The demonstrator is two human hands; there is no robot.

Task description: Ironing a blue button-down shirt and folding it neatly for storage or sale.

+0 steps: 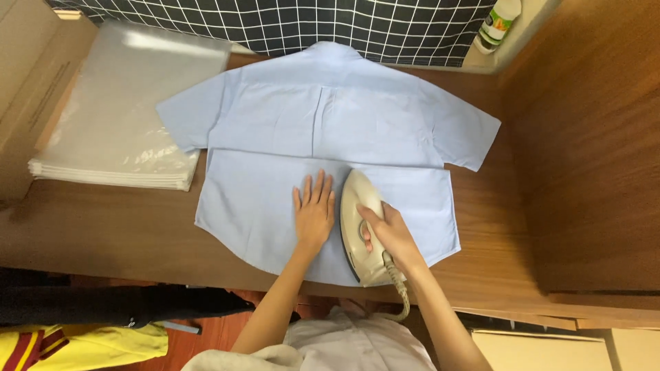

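A light blue short-sleeved shirt (330, 124) lies spread back side up on a brown wooden table (103, 227), collar at the far edge. My left hand (313, 214) presses flat on the shirt's lower part, fingers together and pointing away from me. Right beside it, my right hand (389, 231) grips the handle of a cream-coloured iron (357, 199). The iron rests sole down on the shirt, its tip pointing away from me. Its cord (401, 292) trails off the near table edge.
A stack of clear plastic bags (117, 117) lies on the table's left side. A cardboard box (27, 75) stands at the far left. Dark checked cloth (289, 24) hangs behind the table, with a plastic bottle (496, 24) at the far right. A wooden panel (591, 151) borders the right.
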